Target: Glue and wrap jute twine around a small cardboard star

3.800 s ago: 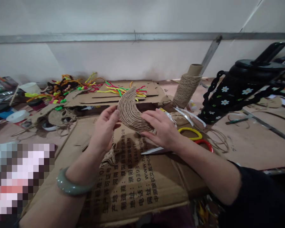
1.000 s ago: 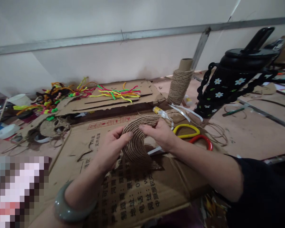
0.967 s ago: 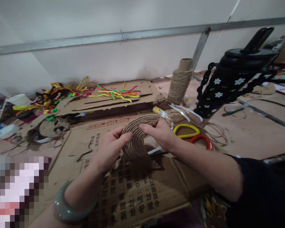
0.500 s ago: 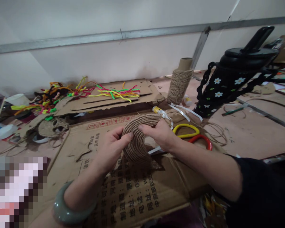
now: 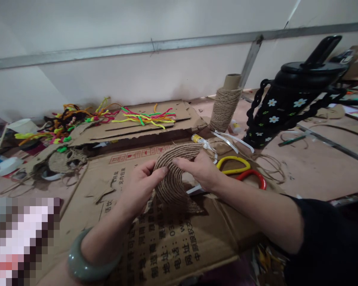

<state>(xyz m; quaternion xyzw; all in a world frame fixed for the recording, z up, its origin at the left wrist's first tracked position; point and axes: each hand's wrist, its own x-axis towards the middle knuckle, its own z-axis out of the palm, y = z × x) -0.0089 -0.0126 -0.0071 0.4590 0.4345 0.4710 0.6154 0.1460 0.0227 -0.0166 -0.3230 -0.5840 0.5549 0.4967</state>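
Observation:
Both my hands grip a curved piece covered in rows of brown twine, held above a flattened cardboard box. My left hand is closed on its left edge, thumb on top. At its upper right side, my right hand pinches it with the thumb over the twine; the other fingers are hidden behind. Scissors with one yellow and one red handle lie just right of my right hand, their blades mostly hidden. A small bottle with a yellow label lies behind the twine piece.
The printed cardboard covers the near work surface. A twine spool and a black flowered tumbler stand at the back right. Colourful pipe cleaners lie on another cardboard piece. White strips and loose twine lie near the spool.
Hardly anything differs. Both hands keep hold of the twine-covered piece, which has shifted very slightly; the view has moved a little.

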